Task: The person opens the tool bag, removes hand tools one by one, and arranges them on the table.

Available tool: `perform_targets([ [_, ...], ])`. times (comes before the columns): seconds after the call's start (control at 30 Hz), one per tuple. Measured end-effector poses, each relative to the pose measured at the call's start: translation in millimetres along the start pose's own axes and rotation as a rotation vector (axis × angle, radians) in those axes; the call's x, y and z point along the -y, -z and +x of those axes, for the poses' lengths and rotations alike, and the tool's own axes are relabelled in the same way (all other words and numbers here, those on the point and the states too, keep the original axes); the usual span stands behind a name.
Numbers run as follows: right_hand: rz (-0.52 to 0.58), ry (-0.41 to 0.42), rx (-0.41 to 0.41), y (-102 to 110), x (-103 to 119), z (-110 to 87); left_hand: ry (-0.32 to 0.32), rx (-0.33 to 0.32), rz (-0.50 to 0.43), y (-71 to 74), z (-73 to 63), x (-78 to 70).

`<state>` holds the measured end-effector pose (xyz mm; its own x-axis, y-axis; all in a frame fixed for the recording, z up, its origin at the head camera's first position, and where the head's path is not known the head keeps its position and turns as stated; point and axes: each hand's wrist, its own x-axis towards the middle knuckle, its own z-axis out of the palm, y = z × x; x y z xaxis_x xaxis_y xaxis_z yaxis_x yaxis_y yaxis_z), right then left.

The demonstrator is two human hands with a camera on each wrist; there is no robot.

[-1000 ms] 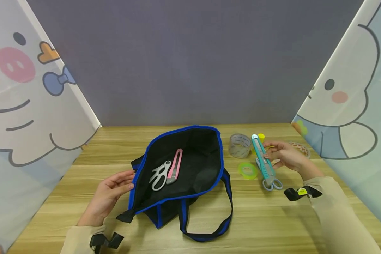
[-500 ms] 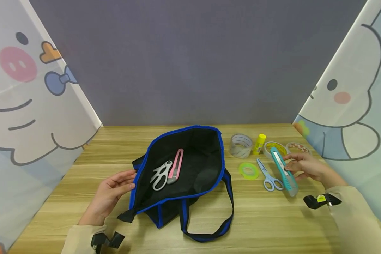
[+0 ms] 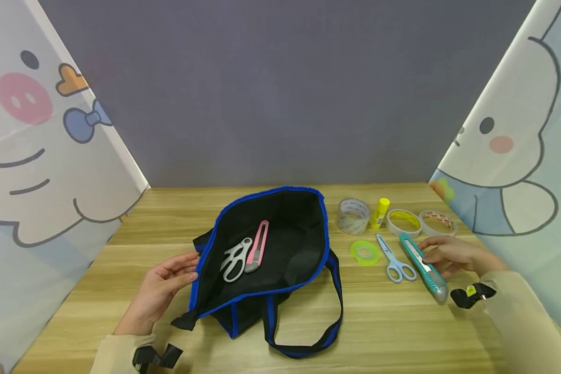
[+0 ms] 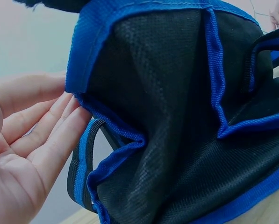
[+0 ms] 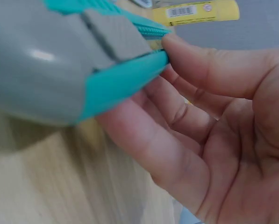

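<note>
My left hand (image 3: 161, 285) pinches the blue-edged rim of a black tote bag (image 3: 299, 249) at its left side, thumb and fingers on the edge in the left wrist view. Inside the bag's wide mouth lie white-handled scissors (image 3: 236, 259) and a pink utility knife (image 3: 258, 245). On the right, my right hand (image 3: 455, 254) grips a teal utility knife (image 3: 423, 267) by its sides, thumb and fingers around its middle. The knife's grey end (image 5: 36, 60) fills the upper left of the right wrist view. Light-blue scissors (image 3: 395, 262) lie just left of this knife.
Behind the knife stand clear tape (image 3: 354, 215), a yellow glue stick (image 3: 380, 213) and two more tape rolls, one yellow inside (image 3: 404, 222) and one with a red-printed core (image 3: 438, 223). Green tape (image 3: 364, 252) lies flat. The bag's strap (image 3: 338, 311) loops toward me. Printed panels flank the table.
My right hand has carried the teal knife right and toward me, from over the light-blue scissors down to their right side. My left hand stays at the bag's rim.
</note>
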<state>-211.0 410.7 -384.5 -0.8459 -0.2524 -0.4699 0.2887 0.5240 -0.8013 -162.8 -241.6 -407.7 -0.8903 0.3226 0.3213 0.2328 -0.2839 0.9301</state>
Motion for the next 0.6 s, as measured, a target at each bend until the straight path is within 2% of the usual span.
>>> perform_targets([
  [0.27, 0.004, -0.063, -0.027, -5.0, 0.9, 8.3, -0.013, 0.012, -0.003, 0.2, 0.4, 0.5],
  [0.6, -0.108, -0.070, -0.067, -8.6, 9.5, 13.3, -0.019, 0.003, 0.000, 0.1, -1.8, -0.6],
])
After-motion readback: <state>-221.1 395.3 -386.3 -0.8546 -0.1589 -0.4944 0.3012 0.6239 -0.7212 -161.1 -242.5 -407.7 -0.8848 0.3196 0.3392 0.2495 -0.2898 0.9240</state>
